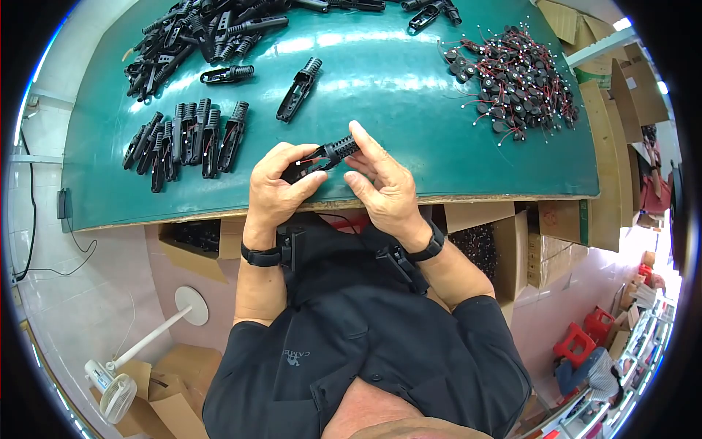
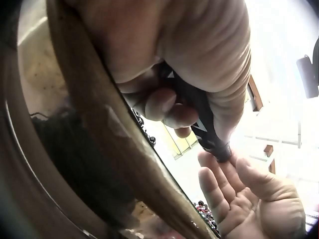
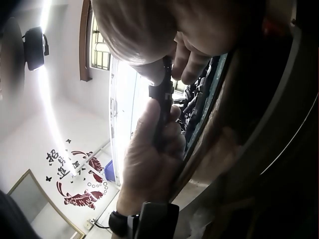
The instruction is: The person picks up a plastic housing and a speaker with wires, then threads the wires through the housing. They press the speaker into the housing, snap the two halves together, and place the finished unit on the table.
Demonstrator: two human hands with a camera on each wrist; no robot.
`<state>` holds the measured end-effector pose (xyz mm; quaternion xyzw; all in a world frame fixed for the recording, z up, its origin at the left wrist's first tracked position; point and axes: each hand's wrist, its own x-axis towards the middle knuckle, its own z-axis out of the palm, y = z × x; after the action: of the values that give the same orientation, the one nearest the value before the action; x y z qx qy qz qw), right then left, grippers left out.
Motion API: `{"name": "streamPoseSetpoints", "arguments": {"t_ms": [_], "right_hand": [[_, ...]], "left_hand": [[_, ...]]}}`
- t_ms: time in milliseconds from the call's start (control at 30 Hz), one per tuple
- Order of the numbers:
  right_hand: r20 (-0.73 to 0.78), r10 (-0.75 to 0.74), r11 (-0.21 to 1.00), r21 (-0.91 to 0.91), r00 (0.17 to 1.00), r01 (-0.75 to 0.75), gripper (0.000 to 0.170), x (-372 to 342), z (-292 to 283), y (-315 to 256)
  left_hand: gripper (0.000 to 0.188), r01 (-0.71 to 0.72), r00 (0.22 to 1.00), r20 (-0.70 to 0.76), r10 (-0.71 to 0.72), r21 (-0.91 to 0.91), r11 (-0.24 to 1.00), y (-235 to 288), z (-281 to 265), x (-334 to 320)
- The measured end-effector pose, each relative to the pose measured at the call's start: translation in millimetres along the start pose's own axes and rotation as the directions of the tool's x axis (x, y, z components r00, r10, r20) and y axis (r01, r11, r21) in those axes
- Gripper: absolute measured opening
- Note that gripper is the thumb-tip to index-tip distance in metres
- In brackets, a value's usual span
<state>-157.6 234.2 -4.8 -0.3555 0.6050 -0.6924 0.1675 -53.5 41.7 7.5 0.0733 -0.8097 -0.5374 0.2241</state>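
My left hand (image 1: 276, 184) grips a black plastic handle shell (image 1: 338, 152) just above the table's near edge, thumb on the near side. A red wire with a small white end shows inside the shell's open cavity, and its ribbed end points up and right. My right hand (image 1: 387, 189) lies against that ribbed end with fingers extended, not curled round it. In the left wrist view the shell (image 2: 203, 112) slants down toward the right hand's straight fingers (image 2: 212, 186). In the right wrist view the left hand (image 3: 149, 164) holds the shell from below.
Several shells with wires (image 1: 189, 135) lie side by side at left on the green table (image 1: 395, 95). Behind them is a heap of black shells (image 1: 212, 33); one single shell (image 1: 298, 89) lies mid-table. Small round black parts with red wires (image 1: 512, 84) are piled at right. Cardboard boxes (image 1: 197, 252) stand below.
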Motion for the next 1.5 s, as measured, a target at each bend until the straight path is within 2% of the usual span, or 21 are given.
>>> {"name": "streamPoseSetpoints", "arguments": {"t_ms": [100, 133, 233, 400, 633, 667, 767, 1033, 1200, 1300, 1433, 1500], "right_hand": [[0.056, 0.115, 0.975, 0.183, 0.992, -0.123, 0.077, -0.4, 0.0, -5.3], [0.051, 0.112, 0.976, 0.181, 0.992, -0.119, 0.077, 2.0, -1.3, -5.9], [0.124, 0.085, 0.993, 0.065, 0.989, -0.094, 0.091, 10.2, -5.9, -5.7], [0.15, 0.105, 0.991, 0.062, 0.983, -0.115, 0.1, 5.1, 4.3, -8.3], [0.155, 0.168, 0.953, 0.226, 0.974, -0.2, 0.102, 2.9, 8.8, -7.3], [0.155, 0.167, 0.954, 0.226, 0.974, -0.199, 0.102, 4.1, 6.4, -7.6], [0.171, 0.107, 0.993, 0.022, 0.98, -0.112, 0.103, 11.2, -3.6, -7.1], [0.206, 0.043, 0.988, -0.152, 0.978, -0.011, 0.11, 18.9, -11.6, -6.7], [0.188, 0.033, 0.997, -0.069, 0.982, -0.02, 0.115, 29.9, -2.3, -6.5], [0.161, 0.114, 0.988, 0.088, 0.98, -0.13, 0.12, 27.5, 9.2, -2.8], [0.159, 0.02, 1.0, -0.011, 0.987, -0.018, 0.124, 30.8, 3.0, 0.9], [0.165, 0.049, 0.999, -0.029, 0.985, -0.045, 0.124, 28.8, 4.6, 0.0]], "left_hand": [[0.041, 0.012, 1.0, -0.001, -0.012, -0.004, 1.0, 0.4, 0.8, -0.4], [0.041, -0.002, 1.0, 0.0, 0.002, -0.014, 1.0, 0.3, 1.1, 0.5], [0.041, -0.024, 1.0, 0.003, 0.024, -0.034, 0.999, -0.8, 2.9, 0.3], [0.042, -0.033, 0.999, -0.027, 0.032, -0.062, 0.998, -3.6, 1.5, -4.0], [0.042, -0.002, 1.0, -0.024, 0.001, -0.054, 0.999, -1.1, 1.4, -2.3], [0.041, -0.009, 1.0, -0.026, 0.007, -0.063, 0.998, -1.0, 1.3, -2.4], [0.041, -0.021, 0.999, -0.033, 0.019, -0.077, 0.997, -2.4, 0.3, -3.0], [0.04, -0.04, 0.999, 0.006, 0.041, -0.05, 0.998, -2.2, -1.1, -0.6], [0.04, -0.071, 0.996, 0.051, 0.073, -0.043, 0.997, -6.3, 1.8, 0.5], [0.041, -0.094, 0.995, 0.037, 0.095, -0.045, 0.995, -9.2, -0.7, -0.3], [0.04, -0.059, 0.997, 0.036, 0.061, -0.061, 0.996, -6.9, -2.4, 0.0], [0.04, -0.076, 0.996, 0.047, 0.077, -0.041, 0.996, -8.1, -3.7, 2.0]]}}
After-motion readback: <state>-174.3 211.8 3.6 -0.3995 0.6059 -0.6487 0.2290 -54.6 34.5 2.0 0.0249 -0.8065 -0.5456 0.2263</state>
